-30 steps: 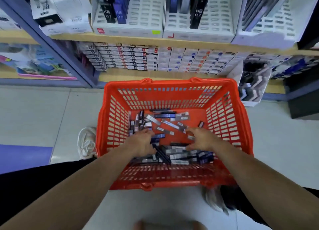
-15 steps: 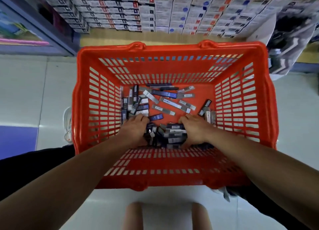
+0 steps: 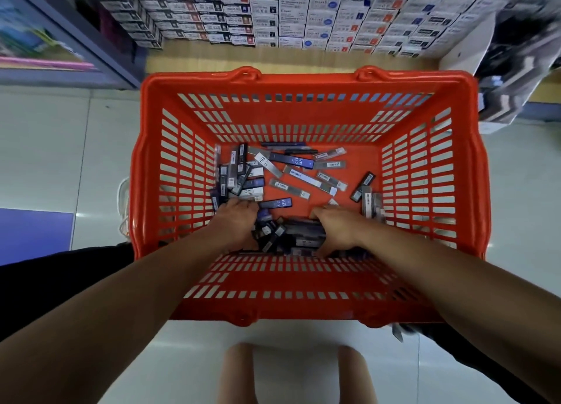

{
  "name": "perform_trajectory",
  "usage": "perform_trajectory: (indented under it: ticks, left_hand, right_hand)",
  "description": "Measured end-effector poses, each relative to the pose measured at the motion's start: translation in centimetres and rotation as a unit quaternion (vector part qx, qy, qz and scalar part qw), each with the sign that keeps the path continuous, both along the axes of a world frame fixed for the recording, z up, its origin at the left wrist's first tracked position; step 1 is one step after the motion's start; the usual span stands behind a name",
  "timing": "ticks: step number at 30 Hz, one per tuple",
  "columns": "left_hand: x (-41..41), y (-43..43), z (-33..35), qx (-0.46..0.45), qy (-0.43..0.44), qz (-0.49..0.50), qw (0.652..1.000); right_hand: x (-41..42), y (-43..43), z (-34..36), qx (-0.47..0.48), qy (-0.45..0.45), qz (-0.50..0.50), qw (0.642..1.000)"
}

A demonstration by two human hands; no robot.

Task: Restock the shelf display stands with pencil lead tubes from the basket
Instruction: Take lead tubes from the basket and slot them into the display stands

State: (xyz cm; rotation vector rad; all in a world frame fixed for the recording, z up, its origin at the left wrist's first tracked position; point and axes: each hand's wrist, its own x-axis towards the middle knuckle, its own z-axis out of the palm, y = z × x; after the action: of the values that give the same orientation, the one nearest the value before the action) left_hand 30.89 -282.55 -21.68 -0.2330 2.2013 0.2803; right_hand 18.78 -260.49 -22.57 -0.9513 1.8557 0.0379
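Restocking has barely started, by my reading: not 1 tube is out of the basket (image 3: 303,80) in this view, and no display stand shows clearly enough for me to say whether any slot has been filled.

Far left, 1 pale shoe (image 3: 123,191) on the floor (image 3: 45,148), just beside the red wall. Inside, against the left wall, a jumble of pencil lead tubes (image 3: 299,175); I make it about 10 there, overlapping too much to be sure.

Now the left hand (image 3: 235,221), down on the basket bottom, fingers bent under against the heap; whether they actually hold anything, I cannot tell.

Between the 2 hands sits a dark raked-up heap, easily a dozen tubes or more, too blurred to count.

Behind it, about 10 tubes lie singly across the middle.

The right hand (image 3: 337,227) has its fingers (image 3: 318,218) curled round the heap's right side, thumb tucked beneath, gathering a bunch.

Further right, 3 or 4 tubes rest near the right wall.

So: 1 basket, 2 hands, perhaps 35 tubes, all left to shelve. Stacked boxes (image 3: 273,12) line the shelf (image 3: 273,60) beyond.
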Motion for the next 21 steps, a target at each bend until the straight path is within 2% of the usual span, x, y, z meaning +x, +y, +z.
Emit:
perform_trajectory:
  ticks: [2,5,9,13,16,21]
  left_hand:
    - [0.1,-0.3,-0.1,0.015,0.011,-0.011,1.000]
    - [0.1,-0.7,0.0,0.050,0.042,0.024,0.998]
    - [-0.5,-0.9,0.2,0.089,0.045,0.052,0.994]
    - [-1.2,-1.1,0.3,0.125,0.044,0.156,0.979]
    - [-2.3,-1.1,0.7,0.151,0.085,0.286,0.943]
    - [-4.5,0.1,0.1,0.228,0.133,0.479,0.837]
  right_hand:
    - [-0.1,0.0,-0.2,-0.007,-0.008,0.007,1.000]
    - [0.0,0.0,-0.5,-0.016,-0.022,-0.008,1.000]
    - [0.2,0.3,-0.8,-0.042,-0.062,-0.072,0.995]
    - [-0.5,0.5,-0.9,-0.046,-0.095,-0.144,0.984]
    - [-1.5,0.0,-0.8,-0.057,-0.127,-0.248,0.959]
    - [-2.5,-2.1,-0.5,-0.129,-0.164,-0.382,0.900]
